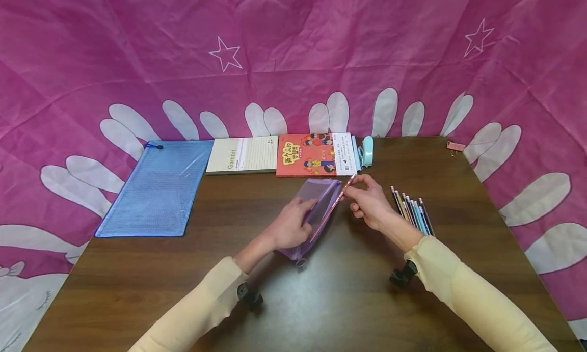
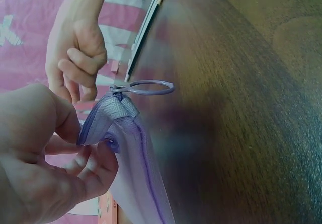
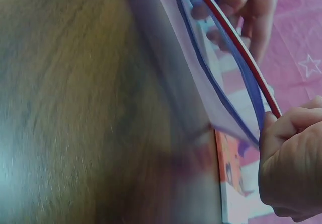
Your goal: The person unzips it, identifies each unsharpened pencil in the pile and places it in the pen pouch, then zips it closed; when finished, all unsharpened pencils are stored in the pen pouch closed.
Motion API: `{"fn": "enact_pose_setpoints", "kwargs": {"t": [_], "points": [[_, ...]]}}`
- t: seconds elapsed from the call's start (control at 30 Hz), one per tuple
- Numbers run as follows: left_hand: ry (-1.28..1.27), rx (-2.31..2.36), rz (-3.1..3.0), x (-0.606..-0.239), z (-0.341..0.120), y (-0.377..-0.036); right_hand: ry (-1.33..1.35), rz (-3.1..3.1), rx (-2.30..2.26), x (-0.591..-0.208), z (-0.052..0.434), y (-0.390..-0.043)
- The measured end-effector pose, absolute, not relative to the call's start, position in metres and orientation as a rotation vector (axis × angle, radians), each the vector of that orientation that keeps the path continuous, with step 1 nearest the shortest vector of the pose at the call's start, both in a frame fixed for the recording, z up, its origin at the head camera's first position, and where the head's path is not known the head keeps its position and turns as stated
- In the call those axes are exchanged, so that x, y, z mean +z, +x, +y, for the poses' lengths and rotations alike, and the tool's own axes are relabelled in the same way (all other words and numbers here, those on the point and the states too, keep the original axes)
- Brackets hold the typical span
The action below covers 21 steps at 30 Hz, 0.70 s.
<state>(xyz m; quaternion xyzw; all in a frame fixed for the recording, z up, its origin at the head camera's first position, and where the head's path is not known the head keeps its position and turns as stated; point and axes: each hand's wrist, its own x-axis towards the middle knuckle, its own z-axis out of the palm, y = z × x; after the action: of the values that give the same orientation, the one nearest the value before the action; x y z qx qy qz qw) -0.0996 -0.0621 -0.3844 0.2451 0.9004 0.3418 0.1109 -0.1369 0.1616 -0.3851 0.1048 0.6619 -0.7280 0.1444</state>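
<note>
A purple mesh zipper pouch (image 1: 306, 191) is held up off the tabletop, its zipped mouth spread apart. My left hand (image 1: 293, 223) pinches the edge of that mouth near the end with the ring-shaped zipper pull (image 2: 151, 87). In my right hand (image 1: 369, 201) is a red and white pencil (image 3: 241, 48), gripped near one end. The pencil slants along the pouch's opening, its far end at the mouth beside my left fingers. To the right of my right hand, several pencils (image 1: 415, 212) lie side by side on the table.
A blue mesh zipper folder (image 1: 153, 189) lies at the left of the wooden table (image 1: 321, 311). Along the back are a Gambit notebook (image 1: 243, 155), a red picture-covered book (image 1: 304, 156) and a mint stapler (image 1: 367, 151). A pink binder clip (image 1: 455, 146) sits at the back right corner.
</note>
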Motion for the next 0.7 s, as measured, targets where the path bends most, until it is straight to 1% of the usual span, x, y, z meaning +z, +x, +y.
{"fn": "enact_pose_setpoints", "kwargs": {"t": [0.4, 0.7], "points": [[0.648, 1.051, 2.649, -0.383, -0.056, -0.101, 0.334, 1.954, -2.039, -0.391, 0.138, -0.129], [0.669, 1.089, 2.689, -0.382, -0.053, -0.1, 0.321, 2.055, -1.942, -0.386, 0.132, -0.125]]}}
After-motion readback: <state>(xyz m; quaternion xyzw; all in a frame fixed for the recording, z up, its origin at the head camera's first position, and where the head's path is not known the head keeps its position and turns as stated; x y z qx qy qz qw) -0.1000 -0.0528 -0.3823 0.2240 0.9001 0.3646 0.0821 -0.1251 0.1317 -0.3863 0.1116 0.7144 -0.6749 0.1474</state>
